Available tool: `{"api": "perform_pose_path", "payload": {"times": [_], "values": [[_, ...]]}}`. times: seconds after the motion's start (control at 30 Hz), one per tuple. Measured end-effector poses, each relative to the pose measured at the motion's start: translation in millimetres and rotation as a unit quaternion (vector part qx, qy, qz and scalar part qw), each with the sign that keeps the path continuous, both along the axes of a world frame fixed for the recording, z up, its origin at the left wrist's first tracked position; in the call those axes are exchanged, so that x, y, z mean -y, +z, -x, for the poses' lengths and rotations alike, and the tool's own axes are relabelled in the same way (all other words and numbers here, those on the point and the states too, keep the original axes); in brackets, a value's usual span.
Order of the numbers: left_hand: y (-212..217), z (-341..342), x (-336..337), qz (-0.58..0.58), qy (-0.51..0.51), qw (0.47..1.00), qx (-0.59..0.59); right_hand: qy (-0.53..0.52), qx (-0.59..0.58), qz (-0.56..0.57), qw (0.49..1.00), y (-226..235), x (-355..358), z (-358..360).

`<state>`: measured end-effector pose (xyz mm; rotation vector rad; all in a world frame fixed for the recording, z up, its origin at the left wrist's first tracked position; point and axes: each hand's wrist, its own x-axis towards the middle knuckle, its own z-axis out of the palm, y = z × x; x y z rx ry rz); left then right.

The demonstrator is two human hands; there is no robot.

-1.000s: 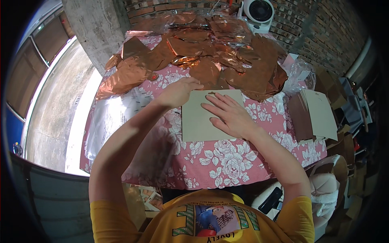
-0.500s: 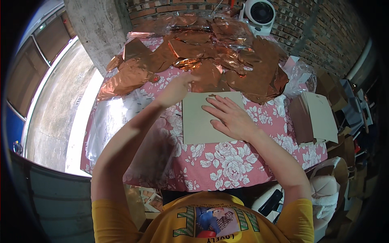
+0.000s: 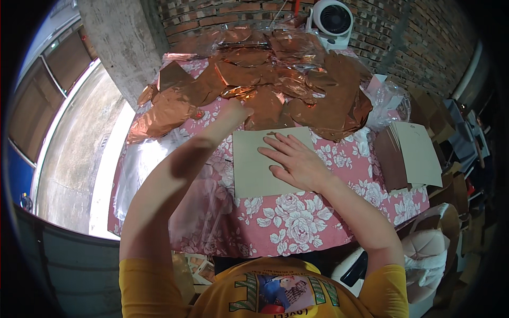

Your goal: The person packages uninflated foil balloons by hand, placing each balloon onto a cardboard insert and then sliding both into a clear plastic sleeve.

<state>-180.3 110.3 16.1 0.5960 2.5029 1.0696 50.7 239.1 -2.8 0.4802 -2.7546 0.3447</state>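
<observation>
A flat beige cardboard sheet (image 3: 254, 164) lies on the table with the pink floral cloth (image 3: 297, 233) in front of me. My right hand (image 3: 297, 161) rests flat on the sheet's right half, fingers spread. My left hand (image 3: 235, 112) is stretched forward past the sheet's upper left corner, at the near edge of a heap of crumpled copper-coloured foil sheets (image 3: 275, 74). It is blurred, and its fingers point away from me, so I cannot see whether it grips any foil.
A white fan (image 3: 332, 20) stands behind the foil heap against the brick wall. A stack of cardboard sheets (image 3: 411, 153) lies at the table's right end, with clear plastic wrap (image 3: 392, 103) behind it. A concrete pillar (image 3: 116, 47) rises at the left. A padded seat (image 3: 429, 254) is at lower right.
My left hand has moved from the cardboard sheet's upper left corner forward to the edge of the foil heap. My right hand has stayed flat on the sheet.
</observation>
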Motion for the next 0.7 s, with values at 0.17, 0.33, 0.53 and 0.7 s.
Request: {"api": "perform_pose_path", "payload": {"times": [0.17, 0.33, 0.53, 0.7], "values": [[-20.9, 19.1, -6.9, 0.073, 0.019, 0.986, -0.146, 0.009, 0.001, 0.006, 1.000, 5.2, 5.4, 0.4], [-18.8, 30.5, 10.0, -0.145, -0.085, 0.982, 0.083, 0.015, 0.000, 0.009, 1.000, 3.0, 7.3, 1.1], [8.7, 9.9, 15.3, -0.078, -0.145, 0.975, 0.151, 0.004, -0.001, 0.001, 1.000, 3.0, 3.5, 1.4], [4.3, 5.1, 20.2, -0.126, -0.199, 0.958, 0.166, 0.008, -0.005, 0.010, 1.000, -1.0, 3.7, 0.6]]}}
